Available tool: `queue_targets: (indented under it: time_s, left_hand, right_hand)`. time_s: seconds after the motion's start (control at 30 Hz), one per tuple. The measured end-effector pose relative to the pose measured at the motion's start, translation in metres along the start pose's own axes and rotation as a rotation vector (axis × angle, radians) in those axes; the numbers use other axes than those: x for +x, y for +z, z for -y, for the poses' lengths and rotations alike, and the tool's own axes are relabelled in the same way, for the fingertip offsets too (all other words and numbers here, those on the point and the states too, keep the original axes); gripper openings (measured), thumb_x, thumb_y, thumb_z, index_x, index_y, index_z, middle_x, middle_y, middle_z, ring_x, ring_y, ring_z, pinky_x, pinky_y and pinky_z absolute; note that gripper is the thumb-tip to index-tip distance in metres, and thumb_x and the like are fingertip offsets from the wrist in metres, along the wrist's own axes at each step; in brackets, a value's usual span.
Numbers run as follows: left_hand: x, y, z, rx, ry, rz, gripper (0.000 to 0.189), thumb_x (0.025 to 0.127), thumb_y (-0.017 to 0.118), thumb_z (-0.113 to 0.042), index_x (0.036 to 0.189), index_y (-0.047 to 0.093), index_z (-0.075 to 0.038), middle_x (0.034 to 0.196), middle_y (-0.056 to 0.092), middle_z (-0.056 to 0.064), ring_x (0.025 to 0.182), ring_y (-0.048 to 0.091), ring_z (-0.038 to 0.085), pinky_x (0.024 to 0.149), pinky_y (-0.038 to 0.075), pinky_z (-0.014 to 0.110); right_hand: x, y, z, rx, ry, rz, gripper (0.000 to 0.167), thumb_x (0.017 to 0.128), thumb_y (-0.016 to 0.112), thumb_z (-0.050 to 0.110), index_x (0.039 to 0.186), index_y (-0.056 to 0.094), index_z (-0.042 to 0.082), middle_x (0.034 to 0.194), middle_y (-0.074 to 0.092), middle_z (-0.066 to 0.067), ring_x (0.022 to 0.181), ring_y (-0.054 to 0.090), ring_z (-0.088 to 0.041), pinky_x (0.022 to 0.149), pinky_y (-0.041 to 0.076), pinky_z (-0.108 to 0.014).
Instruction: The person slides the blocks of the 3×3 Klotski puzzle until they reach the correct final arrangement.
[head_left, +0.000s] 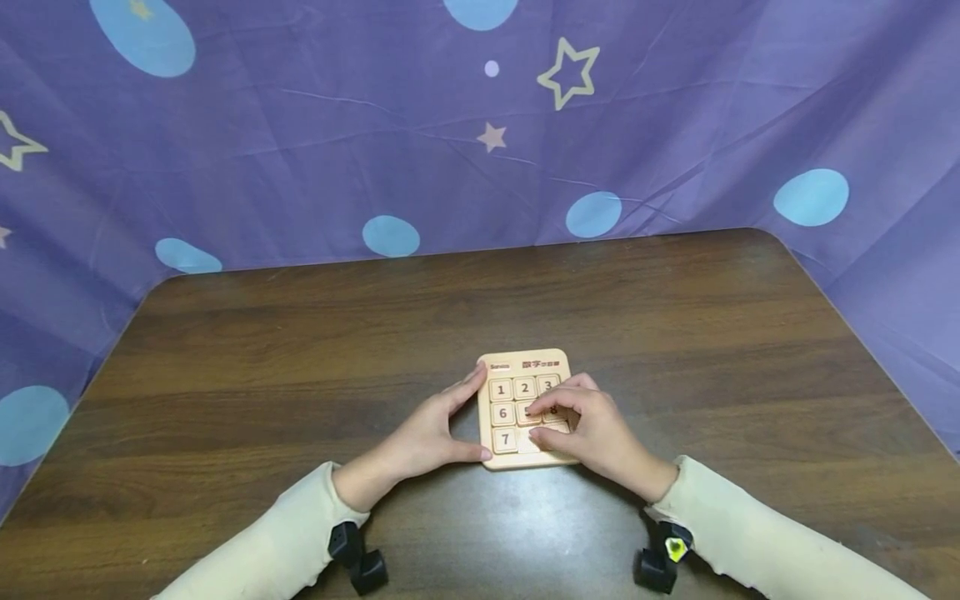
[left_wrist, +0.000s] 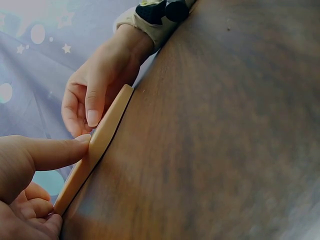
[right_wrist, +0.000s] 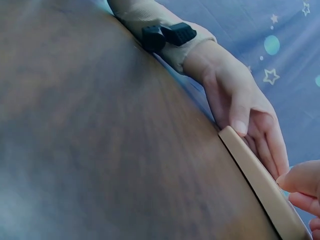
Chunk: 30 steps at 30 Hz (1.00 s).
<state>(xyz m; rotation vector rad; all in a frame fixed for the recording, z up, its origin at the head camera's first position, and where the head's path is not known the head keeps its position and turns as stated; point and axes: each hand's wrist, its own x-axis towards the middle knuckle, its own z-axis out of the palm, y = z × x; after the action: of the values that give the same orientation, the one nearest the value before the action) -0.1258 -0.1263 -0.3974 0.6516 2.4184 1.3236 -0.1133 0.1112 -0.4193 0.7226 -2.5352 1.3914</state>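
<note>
A wooden number slide puzzle [head_left: 525,367] lies flat on the table, its numbered tiles in rows. Tiles 1, 2, 6 and 7 [head_left: 505,440] show plainly. My left hand [head_left: 420,437] braces the puzzle's left side, index finger near the top corner and thumb at the bottom corner. Over the right part of the puzzle is my right hand [head_left: 603,429], its index fingertip on tile 5 [head_left: 522,413] and its thumb over the bottom row. A space apart separates those two fingertips. The right hand hides much of the right column. In the left wrist view, the puzzle's edge [left_wrist: 97,145] meets my left thumb.
The brown wooden table [head_left: 315,350] spreads around the puzzle, with rounded far corners. Behind it hangs a purple curtain [head_left: 300,167] with stars and blue spots. Black wrist cameras [head_left: 356,558] sit on both pale sleeves, just above the table's near part.
</note>
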Motion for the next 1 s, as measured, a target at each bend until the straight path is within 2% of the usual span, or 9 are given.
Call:
queue_targets:
  time_s: [0.2,0.43,0.63,1.0]
  left_hand:
    - [0.0002,0.0001,0.0008,-0.006,0.003,-0.002,0.098,0.066,0.083,-0.009,0.146,0.026,-0.001,0.153,0.023,0.013,0.142,0.02,0.025,0.115,0.014,0.043]
    - [-0.0005,0.0008,0.0014,-0.001,0.001,0.0,0.099,0.066,0.083,-0.009,0.146,0.026,-0.001,0.153,0.023,0.013,0.141,0.02,0.024,0.115,0.016,0.043]
    - [-0.0001,0.0014,0.0014,-0.011,0.003,-0.002,0.099,0.066,0.083,-0.008,0.146,0.026,-0.001,0.153,0.023,0.013,0.142,0.02,0.024,0.115,0.015,0.043]
    - [-0.0001,-0.0002,0.0015,-0.014,0.004,-0.001,0.099,0.066,0.083,-0.008,0.147,0.026,0.0,0.153,0.023,0.012,0.142,0.019,0.024,0.115,0.014,0.043]
  right_hand:
    - [0.0024,-0.0043,-0.0028,-0.019,0.036,0.013,0.027,0.068,0.081,0.011,0.092,0.072,0.016,0.092,0.066,0.007,0.085,0.051,-0.009,0.071,0.044,-0.024]
    - [0.0025,-0.0054,-0.0051,-0.039,0.037,0.009,0.029,0.069,0.081,0.01,0.097,0.072,0.014,0.097,0.069,0.005,0.091,0.056,-0.01,0.078,0.047,-0.026]
    - [0.0022,-0.0072,-0.0062,-0.041,0.025,0.009,0.028,0.07,0.081,0.012,0.097,0.074,0.015,0.094,0.069,0.005,0.09,0.056,-0.01,0.078,0.047,-0.026]
    - [0.0035,-0.008,-0.0057,-0.031,0.057,0.017,0.025,0.071,0.08,0.011,0.095,0.076,0.015,0.093,0.069,0.007,0.09,0.057,-0.01,0.077,0.048,-0.025]
